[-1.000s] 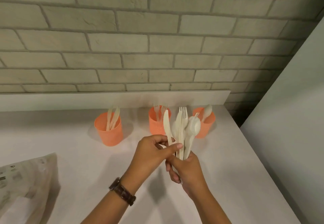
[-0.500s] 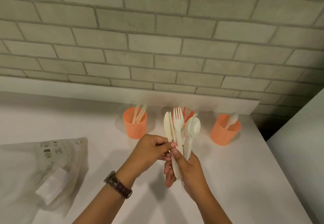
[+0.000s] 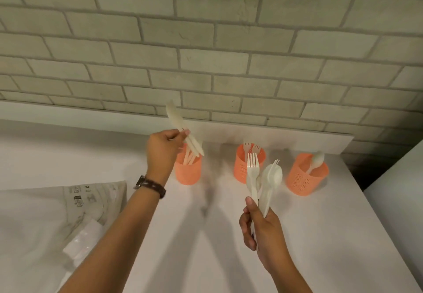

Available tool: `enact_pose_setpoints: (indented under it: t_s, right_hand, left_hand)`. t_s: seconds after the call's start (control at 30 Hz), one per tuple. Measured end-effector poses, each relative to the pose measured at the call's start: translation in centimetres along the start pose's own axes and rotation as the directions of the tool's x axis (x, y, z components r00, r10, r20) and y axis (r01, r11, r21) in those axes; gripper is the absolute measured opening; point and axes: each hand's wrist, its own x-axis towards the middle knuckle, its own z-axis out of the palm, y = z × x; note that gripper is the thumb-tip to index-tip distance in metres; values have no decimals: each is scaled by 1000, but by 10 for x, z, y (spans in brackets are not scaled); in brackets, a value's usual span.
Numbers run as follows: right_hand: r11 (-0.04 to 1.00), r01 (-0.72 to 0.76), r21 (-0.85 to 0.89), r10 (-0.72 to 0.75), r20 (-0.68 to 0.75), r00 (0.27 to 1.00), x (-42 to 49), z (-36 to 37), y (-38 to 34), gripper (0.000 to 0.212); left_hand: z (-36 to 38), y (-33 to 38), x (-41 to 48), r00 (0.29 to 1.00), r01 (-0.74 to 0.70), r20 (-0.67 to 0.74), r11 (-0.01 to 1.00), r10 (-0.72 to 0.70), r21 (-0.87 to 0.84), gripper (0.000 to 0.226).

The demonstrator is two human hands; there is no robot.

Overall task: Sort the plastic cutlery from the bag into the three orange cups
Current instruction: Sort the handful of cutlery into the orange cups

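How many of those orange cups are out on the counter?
3, in a row on the counter: the left cup beside the left hand, with knives in it; the middle cup with forks; the right cup with a spoon. None seems hidden.

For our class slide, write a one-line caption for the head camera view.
Left hand holds knives at the left orange cup; right hand grips forks and spoons.

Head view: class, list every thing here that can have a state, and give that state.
left hand: pinches knife
knife: tilted, over left cup
right hand: grips fork and spoon, upright
left cup: standing, holds knives
middle cup: standing, holds forks
right cup: standing, holds stored spoon
bag: lying on counter
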Motion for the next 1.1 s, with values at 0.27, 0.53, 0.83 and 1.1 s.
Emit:
enact_pose_setpoints:
  t_s: [0.27,0.53,0.83,1.1]
  right_hand:
    - [999,18,37,-19,29,999,2,4,-8,39]
    - [981,9,196,-20,53,998,3,-2,-16,39]
    - [995,19,98,-23,46,999,-4,-3,-12,34]
    - [988,18,155,-20,11,1000,-6,-21,-16,34]
  left_hand:
    - [13,-78,37,995,87,2,837,-104,541,32]
    - [31,-26,-46,992,-87,108,982,69,167,25]
    - [60,5,-114,863,62,502,998,-66,26,13]
    - [76,22,-80,870,154,490,975,-56,-163,4]
